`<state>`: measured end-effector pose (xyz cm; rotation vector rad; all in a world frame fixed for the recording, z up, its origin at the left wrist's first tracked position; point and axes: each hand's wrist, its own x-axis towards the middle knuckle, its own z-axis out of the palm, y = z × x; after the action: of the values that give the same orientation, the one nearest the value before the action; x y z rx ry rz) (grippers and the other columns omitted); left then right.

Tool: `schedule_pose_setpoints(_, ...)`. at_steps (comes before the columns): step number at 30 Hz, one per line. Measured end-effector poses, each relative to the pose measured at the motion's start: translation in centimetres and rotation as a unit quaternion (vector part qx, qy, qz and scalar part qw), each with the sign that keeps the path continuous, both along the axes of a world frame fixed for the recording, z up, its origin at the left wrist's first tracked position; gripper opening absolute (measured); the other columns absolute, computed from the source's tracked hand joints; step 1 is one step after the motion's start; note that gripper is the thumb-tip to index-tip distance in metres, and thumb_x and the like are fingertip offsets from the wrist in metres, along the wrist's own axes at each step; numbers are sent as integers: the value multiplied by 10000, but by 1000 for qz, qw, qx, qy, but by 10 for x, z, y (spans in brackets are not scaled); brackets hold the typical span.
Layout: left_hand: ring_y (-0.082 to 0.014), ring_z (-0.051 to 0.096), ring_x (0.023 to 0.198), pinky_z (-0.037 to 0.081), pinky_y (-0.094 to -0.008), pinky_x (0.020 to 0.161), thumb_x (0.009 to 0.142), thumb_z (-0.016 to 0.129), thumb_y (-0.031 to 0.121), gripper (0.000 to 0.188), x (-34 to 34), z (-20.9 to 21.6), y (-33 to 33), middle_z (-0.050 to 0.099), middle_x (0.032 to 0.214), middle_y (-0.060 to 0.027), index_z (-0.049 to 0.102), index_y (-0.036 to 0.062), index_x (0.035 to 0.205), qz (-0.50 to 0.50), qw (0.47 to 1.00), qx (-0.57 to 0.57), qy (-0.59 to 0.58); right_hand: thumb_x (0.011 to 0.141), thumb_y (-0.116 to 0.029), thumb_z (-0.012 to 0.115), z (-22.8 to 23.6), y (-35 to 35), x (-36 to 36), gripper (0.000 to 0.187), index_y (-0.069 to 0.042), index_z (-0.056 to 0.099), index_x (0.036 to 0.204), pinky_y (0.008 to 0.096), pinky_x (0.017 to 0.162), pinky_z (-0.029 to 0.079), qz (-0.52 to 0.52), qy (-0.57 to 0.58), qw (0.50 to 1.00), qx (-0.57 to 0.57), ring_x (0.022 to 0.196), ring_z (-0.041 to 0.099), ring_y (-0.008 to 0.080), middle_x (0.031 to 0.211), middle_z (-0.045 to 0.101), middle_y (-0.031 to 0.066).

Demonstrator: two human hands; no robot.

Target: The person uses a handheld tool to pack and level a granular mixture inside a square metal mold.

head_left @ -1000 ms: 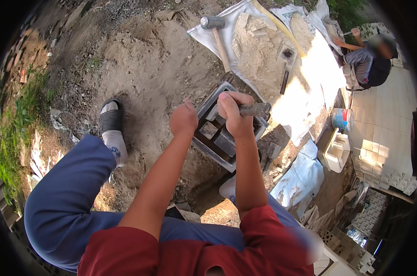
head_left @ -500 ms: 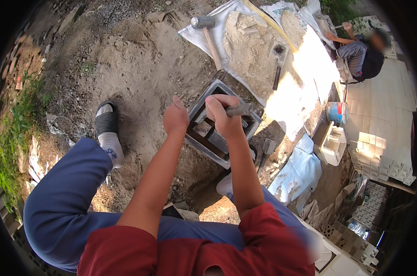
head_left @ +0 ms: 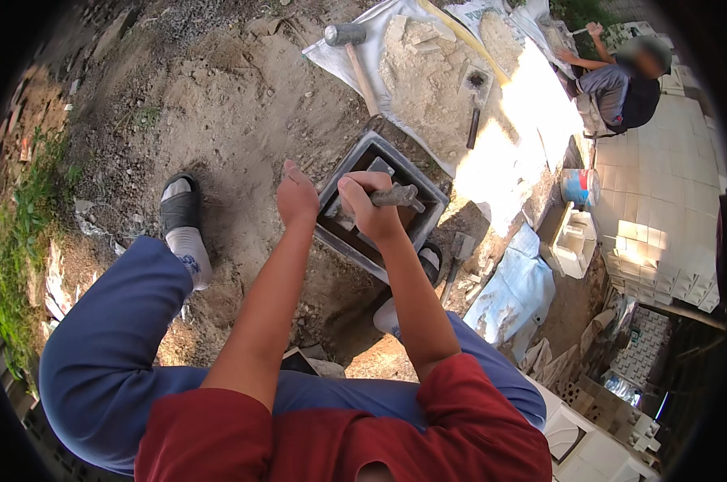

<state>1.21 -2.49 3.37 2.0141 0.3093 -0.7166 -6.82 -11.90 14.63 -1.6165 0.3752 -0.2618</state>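
A deep rectangular grey box (head_left: 350, 254), open at the top, sits on the ground in front of me, with grey block-like parts (head_left: 381, 167) inside. My right hand (head_left: 369, 210) is above the box, its fingers wrapped round a short, rough grey bar (head_left: 394, 196). The bar sticks out to the right and ends in a wider piece. My left hand (head_left: 297, 197) is closed beside the box's left rim, thumb uppermost. Its fingertips are turned away, so what it holds, if anything, is hidden. My right hand and forearm cover part of the box's inside.
A mallet (head_left: 355, 60) lies past the box, near a white sheet (head_left: 325, 55) bearing pale rubble. Right of the box are a flat-headed tool (head_left: 460, 251), a blue sheet (head_left: 512, 289), a white container (head_left: 575, 241) and a bucket (head_left: 580, 186). Another person (head_left: 624, 84) sits at the far right.
The view has shifted slightly. My right hand and the grey bar have turned a little. Divider-like parts seen inside the box earlier now look different, and its inside shows darker.
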Motion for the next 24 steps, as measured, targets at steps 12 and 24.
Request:
schedule_pose_setpoints(12, -371, 700, 815, 503, -462, 836, 1029, 169, 587, 803, 2, -18, 7, 715, 697, -138, 702, 38, 787, 19, 1000, 5, -5, 925, -152, 570, 17, 16, -12, 355, 10, 491, 619, 298, 473, 279, -11, -15, 999, 43, 516, 361, 55, 528, 424, -25)
schedule_pose_setpoints(24, -366, 697, 748, 517, -459, 804, 1037, 166, 571, 808, 1, -16, 1, 699, 642, -131, 690, 37, 734, 10, 999, -43, -29, 934, -156, 569, -18, 19, -9, 353, 23, 503, 637, 310, 482, 298, 1, -9, 1000, -10, 523, 361, 77, 533, 416, -7)
